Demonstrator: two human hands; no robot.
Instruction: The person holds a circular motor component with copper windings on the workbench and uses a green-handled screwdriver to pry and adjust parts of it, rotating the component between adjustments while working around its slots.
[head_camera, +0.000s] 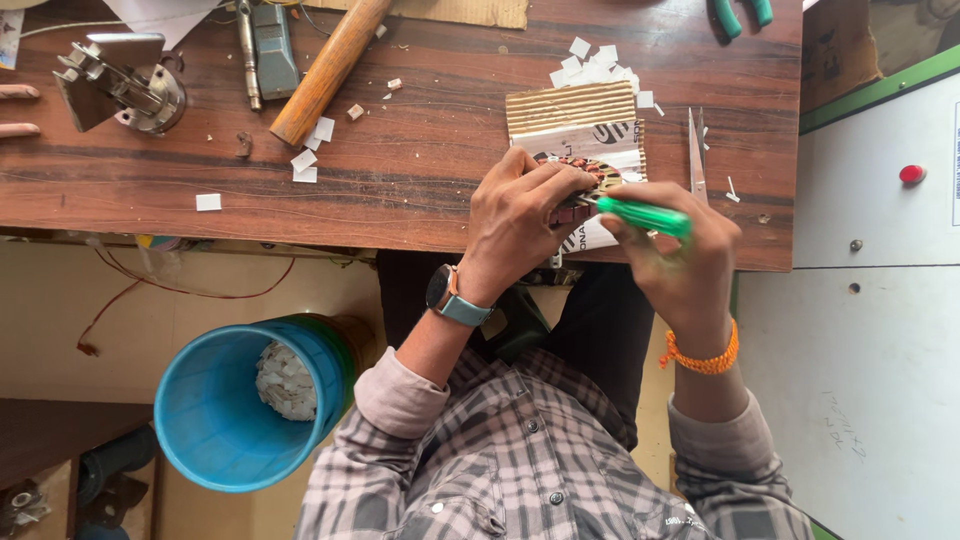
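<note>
A checked grey-and-white shirt (540, 460) fills the bottom of the view, its sleeves pushed up the forearms. Beyond it the two hands meet at the near edge of the wooden table (420, 170). Between them sits a small round part (592, 178), dark with reddish-brown copper-coloured windings; only its top arc shows past the knuckles. It rests on a piece of corrugated cardboard (575, 110) lying on the table.

The left hand (520, 225), with a wristwatch (452, 295) on its wrist, is curled over the round part, fingers bent and clamped around its near side. The right hand (675, 265), with an orange bead bracelet (703, 358), is closed in a fist-like grip on a green-handled tool (645, 216); the handle points left, with its thin tip at the round part.

A pair of scissors (696, 150) lies just right of the cardboard, and small white paper squares (592, 65) are scattered behind it. A wooden hammer handle (325, 70) lies farther left. Below the table stands a blue bucket (225, 420) with white scraps inside.
</note>
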